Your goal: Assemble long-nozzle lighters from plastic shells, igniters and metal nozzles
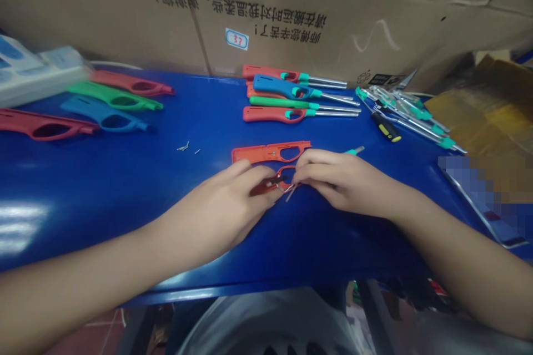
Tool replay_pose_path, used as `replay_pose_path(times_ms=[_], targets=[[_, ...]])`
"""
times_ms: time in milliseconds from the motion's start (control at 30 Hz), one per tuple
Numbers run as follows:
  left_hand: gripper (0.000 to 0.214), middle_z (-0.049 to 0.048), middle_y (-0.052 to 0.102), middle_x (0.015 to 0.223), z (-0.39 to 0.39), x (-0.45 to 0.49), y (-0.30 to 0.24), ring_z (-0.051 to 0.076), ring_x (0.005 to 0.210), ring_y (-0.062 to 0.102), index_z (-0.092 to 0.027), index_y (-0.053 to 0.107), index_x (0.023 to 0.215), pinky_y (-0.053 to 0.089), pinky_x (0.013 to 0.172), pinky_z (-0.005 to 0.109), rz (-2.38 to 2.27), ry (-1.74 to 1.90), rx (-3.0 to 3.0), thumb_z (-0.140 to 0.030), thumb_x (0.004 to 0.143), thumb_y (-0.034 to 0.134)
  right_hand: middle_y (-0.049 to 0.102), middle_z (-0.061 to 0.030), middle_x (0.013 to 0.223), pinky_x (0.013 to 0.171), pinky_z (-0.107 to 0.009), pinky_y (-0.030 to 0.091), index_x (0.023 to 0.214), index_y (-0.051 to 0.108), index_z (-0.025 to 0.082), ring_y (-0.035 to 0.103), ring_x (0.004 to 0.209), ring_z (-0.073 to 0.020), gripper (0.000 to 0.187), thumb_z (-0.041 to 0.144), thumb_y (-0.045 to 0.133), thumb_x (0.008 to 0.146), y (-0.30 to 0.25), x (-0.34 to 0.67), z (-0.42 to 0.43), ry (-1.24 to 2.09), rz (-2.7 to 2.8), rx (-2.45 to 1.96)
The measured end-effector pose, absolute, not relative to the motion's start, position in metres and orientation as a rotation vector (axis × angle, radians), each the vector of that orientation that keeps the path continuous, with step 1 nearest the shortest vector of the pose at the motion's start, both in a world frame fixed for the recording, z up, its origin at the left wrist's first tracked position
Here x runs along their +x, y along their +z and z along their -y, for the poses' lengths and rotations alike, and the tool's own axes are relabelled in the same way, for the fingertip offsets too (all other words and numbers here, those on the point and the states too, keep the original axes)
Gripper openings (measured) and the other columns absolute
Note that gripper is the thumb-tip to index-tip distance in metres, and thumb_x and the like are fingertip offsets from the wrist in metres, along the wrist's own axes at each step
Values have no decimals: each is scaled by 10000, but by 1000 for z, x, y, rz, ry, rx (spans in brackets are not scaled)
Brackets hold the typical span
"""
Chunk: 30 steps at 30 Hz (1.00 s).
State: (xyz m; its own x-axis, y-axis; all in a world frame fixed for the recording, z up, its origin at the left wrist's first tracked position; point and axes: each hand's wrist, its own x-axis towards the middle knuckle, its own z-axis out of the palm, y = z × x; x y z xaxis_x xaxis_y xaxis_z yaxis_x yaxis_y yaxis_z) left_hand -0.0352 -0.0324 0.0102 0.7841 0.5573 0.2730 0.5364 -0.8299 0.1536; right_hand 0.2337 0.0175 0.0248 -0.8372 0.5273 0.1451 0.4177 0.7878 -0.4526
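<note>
My left hand (233, 197) is closed around the handle end of an orange lighter shell half (262, 188), low over the blue table. A small black part (276, 181) shows at its fingertips. My right hand (337, 177) pinches at the shell's trigger ring, with a thin wire (288, 189) at its fingertips; the exact grip is partly hidden. Just behind both hands lies the matching orange shell half (266, 153), inner side up. Beyond my right knuckles pokes the tip of a metal tube with a green collar (355, 151).
Several assembled lighters (300, 113) lie at the back. Several empty shells (112, 113) and a white plastic object (45, 75) are left. Small screws (183, 147) lie nearby. Rightward are a screwdriver (386, 126), metal tubes (416, 116) and yellow wrapping (487, 116). A cardboard box (125, 16) stands behind.
</note>
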Motion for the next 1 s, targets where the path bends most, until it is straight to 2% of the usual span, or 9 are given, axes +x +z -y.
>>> replay_pose_path(times_ms=[133, 267, 467, 633, 833, 1000], targets=[[402, 172, 609, 1359, 32, -36, 12, 331, 1243, 573, -148, 649, 1386, 565, 1029, 493, -899, 459, 2930, -144, 997, 549, 657, -79, 1121, 800, -295, 513, 1094, 711, 192, 653, 951, -180, 321, 31, 472, 952, 24, 235, -18, 584, 2732, -695], [415, 159, 634, 1356, 31, -36, 13, 329, 1180, 606, -118, 648, 1371, 586, 982, 499, -833, 460, 2989, -101, 964, 569, 665, -73, 1119, 798, -297, 506, 1087, 721, 190, 653, 944, -177, 343, 12, 463, 947, 25, 235, -17, 576, 2737, -686], [395, 100, 666, 1349, 31, -34, 10, 298, 1121, 621, -144, 639, 1368, 598, 955, 479, -852, 535, 2953, -123, 981, 562, 666, -67, 1049, 862, -272, 496, 1032, 682, 157, 640, 970, -156, 161, 117, 529, 1006, 28, 234, -18, 706, 2658, -676], [415, 97, 661, 1362, 32, -35, 10, 303, 1138, 612, -151, 613, 1401, 596, 965, 490, -861, 527, 2946, -130, 991, 547, 650, -39, 946, 766, -243, 476, 984, 654, 155, 604, 842, -131, 75, 134, 583, 989, 30, 235, -19, 698, 2633, -717], [442, 111, 655, 1348, 31, -35, 12, 320, 1141, 607, -177, 604, 1422, 615, 916, 498, -844, 491, 2931, -134, 989, 526, 670, -65, 1000, 847, -261, 492, 981, 682, 163, 647, 936, -154, 134, 149, 554, 1016, 29, 234, -19, 693, 2634, -675], [545, 128, 612, 1385, 31, -35, 10, 335, 1117, 583, -227, 577, 1462, 612, 887, 519, -841, 413, 2983, -109, 930, 569, 679, -70, 1016, 820, -255, 493, 999, 713, 176, 657, 924, -153, 200, 135, 520, 1028, 29, 236, -19, 657, 2658, -647]])
